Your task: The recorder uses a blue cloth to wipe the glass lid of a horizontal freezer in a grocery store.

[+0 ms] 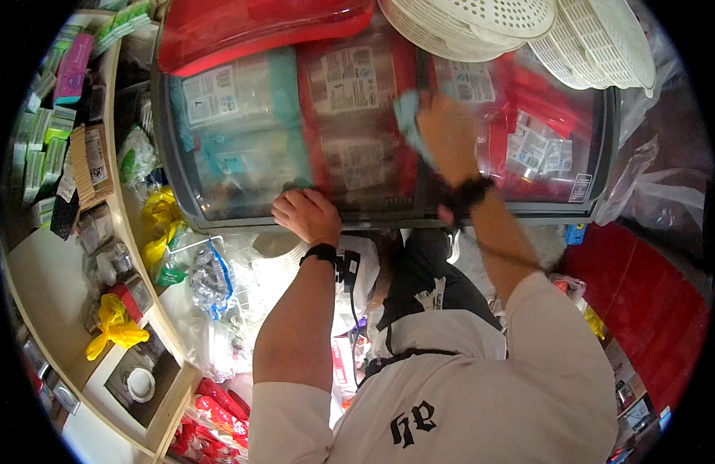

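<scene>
My right hand [448, 136] is shut on a light blue cloth [414, 124], which lies against the clear top of a grey-framed case [380, 217]. Motion blurs this hand and its dark wristband. My left hand [309, 216] rests with curled fingers on the near edge of the case; no held thing shows in it. Through the clear top, packs in teal [285, 104] and red [496, 139] wrapping with white printed labels are visible.
A red tray [265, 35] and white perforated plastic baskets [467, 29] sit on the case's far part. Wooden shelves [117, 232] with small boxes and yellow bags [117, 327] stand at left. A red surface [636, 290] is at right.
</scene>
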`<move>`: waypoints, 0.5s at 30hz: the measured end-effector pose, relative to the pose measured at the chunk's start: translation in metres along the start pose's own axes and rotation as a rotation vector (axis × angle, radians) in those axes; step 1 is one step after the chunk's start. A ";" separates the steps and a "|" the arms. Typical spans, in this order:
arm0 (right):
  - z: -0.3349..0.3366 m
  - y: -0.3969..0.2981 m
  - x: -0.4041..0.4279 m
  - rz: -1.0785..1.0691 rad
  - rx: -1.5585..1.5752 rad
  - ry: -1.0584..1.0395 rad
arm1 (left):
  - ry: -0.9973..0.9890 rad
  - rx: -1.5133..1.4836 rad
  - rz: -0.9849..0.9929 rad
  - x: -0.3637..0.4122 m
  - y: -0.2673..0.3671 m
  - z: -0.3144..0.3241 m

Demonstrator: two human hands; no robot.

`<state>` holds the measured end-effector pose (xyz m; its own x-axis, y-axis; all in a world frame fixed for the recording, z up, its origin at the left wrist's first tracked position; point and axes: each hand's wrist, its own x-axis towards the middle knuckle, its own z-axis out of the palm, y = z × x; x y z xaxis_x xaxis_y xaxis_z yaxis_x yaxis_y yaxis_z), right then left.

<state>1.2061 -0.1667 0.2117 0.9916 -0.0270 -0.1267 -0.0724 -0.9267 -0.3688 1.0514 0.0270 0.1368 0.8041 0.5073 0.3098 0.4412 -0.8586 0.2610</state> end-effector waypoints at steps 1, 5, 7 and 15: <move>0.001 0.000 0.016 0.001 0.002 0.009 | 0.001 0.010 -0.014 -0.001 0.001 0.004; 0.003 -0.004 0.008 -0.101 0.032 0.113 | 0.031 0.024 0.004 -0.001 -0.005 0.006; 0.017 0.006 -0.024 0.018 -0.034 -0.048 | 0.020 0.032 0.003 -0.001 -0.007 0.004; 0.027 0.019 -0.070 -0.054 -0.141 -0.139 | -0.002 0.033 -0.004 0.000 -0.006 0.002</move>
<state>1.1322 -0.1722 0.1887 0.9684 0.0668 -0.2401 0.0056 -0.9689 -0.2472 1.0498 0.0316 0.1335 0.8034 0.5103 0.3069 0.4571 -0.8588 0.2315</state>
